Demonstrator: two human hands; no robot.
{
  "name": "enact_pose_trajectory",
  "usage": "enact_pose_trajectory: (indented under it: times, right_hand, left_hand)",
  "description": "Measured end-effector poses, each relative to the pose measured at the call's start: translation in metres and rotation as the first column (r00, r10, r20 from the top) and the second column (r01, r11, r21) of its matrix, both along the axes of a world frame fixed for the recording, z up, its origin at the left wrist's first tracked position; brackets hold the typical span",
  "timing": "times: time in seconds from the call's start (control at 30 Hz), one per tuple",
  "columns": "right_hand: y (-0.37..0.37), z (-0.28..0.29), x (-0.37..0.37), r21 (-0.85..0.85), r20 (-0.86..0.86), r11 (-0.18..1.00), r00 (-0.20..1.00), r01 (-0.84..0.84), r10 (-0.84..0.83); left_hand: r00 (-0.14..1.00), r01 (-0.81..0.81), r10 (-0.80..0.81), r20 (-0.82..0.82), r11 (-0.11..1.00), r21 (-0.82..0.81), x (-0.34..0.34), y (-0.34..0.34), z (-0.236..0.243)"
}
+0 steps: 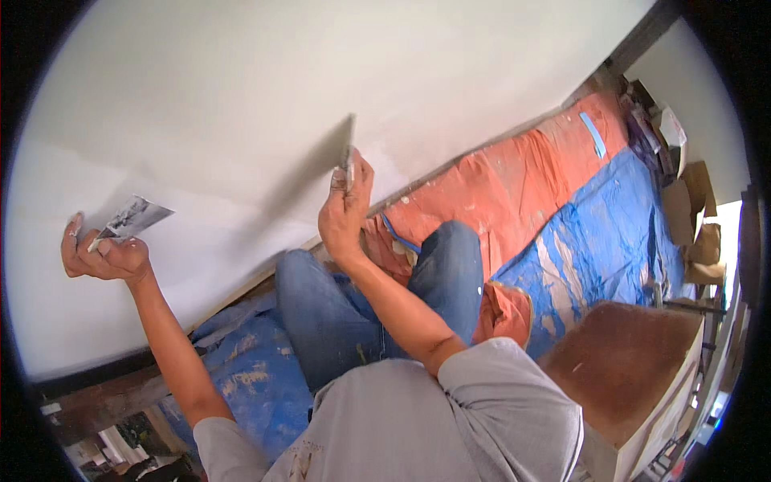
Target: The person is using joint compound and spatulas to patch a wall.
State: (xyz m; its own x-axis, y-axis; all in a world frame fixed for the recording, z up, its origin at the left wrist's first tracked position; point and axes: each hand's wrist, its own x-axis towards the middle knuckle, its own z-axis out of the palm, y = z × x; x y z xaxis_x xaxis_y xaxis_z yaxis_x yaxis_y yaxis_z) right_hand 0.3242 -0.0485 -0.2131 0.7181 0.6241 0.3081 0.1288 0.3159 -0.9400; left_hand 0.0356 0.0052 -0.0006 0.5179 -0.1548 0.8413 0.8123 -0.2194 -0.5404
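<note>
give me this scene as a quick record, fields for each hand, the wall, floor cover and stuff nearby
left hand: holds a flat, smeared blade; hand near the wall
right hand: holds a thin tool seen nearly edge-on; contact with wall unclear
wall: white, in front of the person
floor cover: orange sheet beside a stained blue sheet
nearby: brown-topped box at the person's right

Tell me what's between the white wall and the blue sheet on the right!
In the head view, a crinkly orange sheet lies between the white wall and that blue sheet.
</note>
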Motion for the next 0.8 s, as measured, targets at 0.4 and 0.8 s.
enact_pose_trajectory:
  times: [0.4, 0.8]
  right_hand:
    - [0.027, -0.268, 0.076, -0.312, -0.921, 0.936, 0.296, -0.165, -0.255]
    - [0.084, -0.414, 0.205, -0.323, -0.850, 0.860, 0.521, -0.395, -0.080]
  left_hand:
    - [0.960, -0.086, 0.091, -0.265, 0.996, 0.030, -0.027, -0.022, 0.020]
    - [0.978, -0.044, 0.047, -0.205, 0.999, 0.018, -0.014, -0.004, 0.003]
